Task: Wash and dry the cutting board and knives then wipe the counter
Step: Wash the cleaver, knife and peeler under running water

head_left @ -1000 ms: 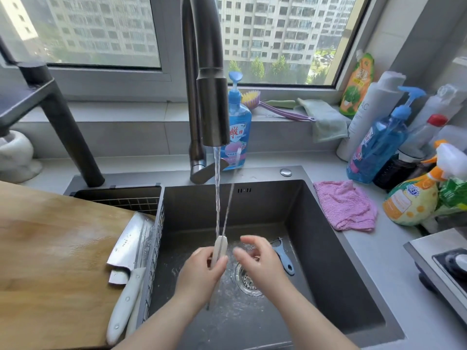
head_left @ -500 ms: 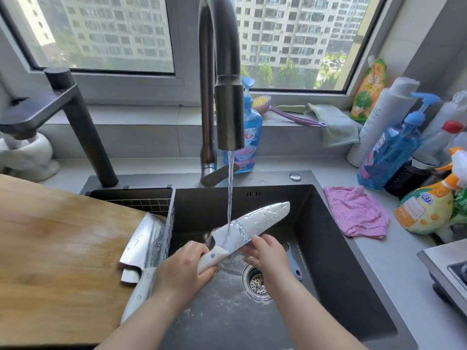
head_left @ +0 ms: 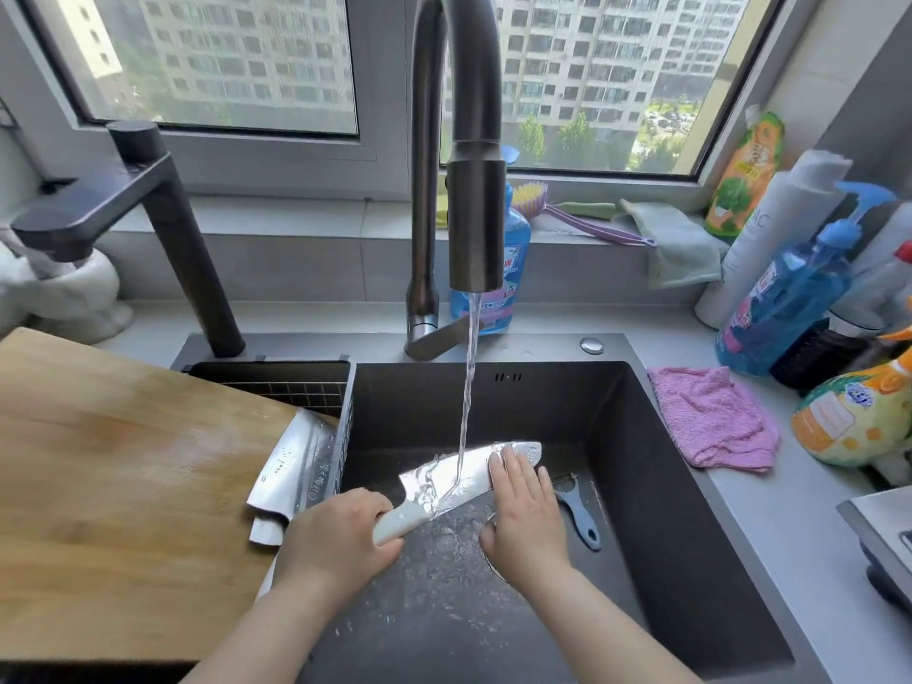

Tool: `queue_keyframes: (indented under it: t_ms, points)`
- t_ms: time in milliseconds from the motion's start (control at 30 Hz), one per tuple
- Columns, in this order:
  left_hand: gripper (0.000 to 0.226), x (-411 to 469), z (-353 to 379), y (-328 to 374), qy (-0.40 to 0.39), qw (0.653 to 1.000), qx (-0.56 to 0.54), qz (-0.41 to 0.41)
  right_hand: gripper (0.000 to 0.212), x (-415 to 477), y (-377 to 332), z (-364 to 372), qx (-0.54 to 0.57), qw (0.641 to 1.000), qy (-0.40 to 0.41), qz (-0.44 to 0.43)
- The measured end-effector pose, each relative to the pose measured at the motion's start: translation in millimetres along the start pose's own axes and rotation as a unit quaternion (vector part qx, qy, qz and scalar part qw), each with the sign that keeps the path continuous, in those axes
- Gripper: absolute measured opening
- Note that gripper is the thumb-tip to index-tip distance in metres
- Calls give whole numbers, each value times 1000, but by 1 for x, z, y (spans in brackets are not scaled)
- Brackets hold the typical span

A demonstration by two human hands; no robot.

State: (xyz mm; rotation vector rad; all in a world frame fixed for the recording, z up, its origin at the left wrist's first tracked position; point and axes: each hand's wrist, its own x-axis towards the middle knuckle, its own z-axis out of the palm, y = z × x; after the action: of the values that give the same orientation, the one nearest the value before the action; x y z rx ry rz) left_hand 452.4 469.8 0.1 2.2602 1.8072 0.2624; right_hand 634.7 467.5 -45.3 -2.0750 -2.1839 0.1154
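Steel knife [head_left: 444, 478] lies just below the tap [head_left: 476, 214], in its stream, left hand [head_left: 335, 540] curled round the handle, right hand [head_left: 525, 515] laying straight fingers [head_left: 513, 473] flat on the blade, best stroked away from the edge.

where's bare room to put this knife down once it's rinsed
Bare: the cutting board left of the cleavers, and the counter between the pink cloth and the stove corner. Crowded: the bottles at the back right; the windowsill holds a brush and green cloth.
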Motion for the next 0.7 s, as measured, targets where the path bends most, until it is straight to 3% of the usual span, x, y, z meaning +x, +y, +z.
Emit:
queue_keyframes:
  t_ms: [67, 233, 433, 500, 633, 700]
  points:
    - [28, -1, 1, -2, -7, 1000, -4, -2, 103, 1, -3, 3, -12, 1000, 20, -13]
    - [28, 0, -1, -3, -4, 1000, -25, -8, 98, -5, -19, 1, -54, 983, 19, -174]
    - [30, -5, -3, -11, -2, 999, -38, -8, 95, 15, 11, -17, -92, 996, 21, 7]
    - [30, -5, -3, -8, -4, 999, -40, -12, 103, 9, 1, -9, -68, 997, 27, -20]
    - [30, -3, -4, -5, -11, 999, -47, -21, 101, -9, -18, 0, -76, 983, 7, -165]
    - [29, -3, -4, -5, -11, 999, -46, -21, 102, -6, -8, 0, -84, 982, -13, -166]
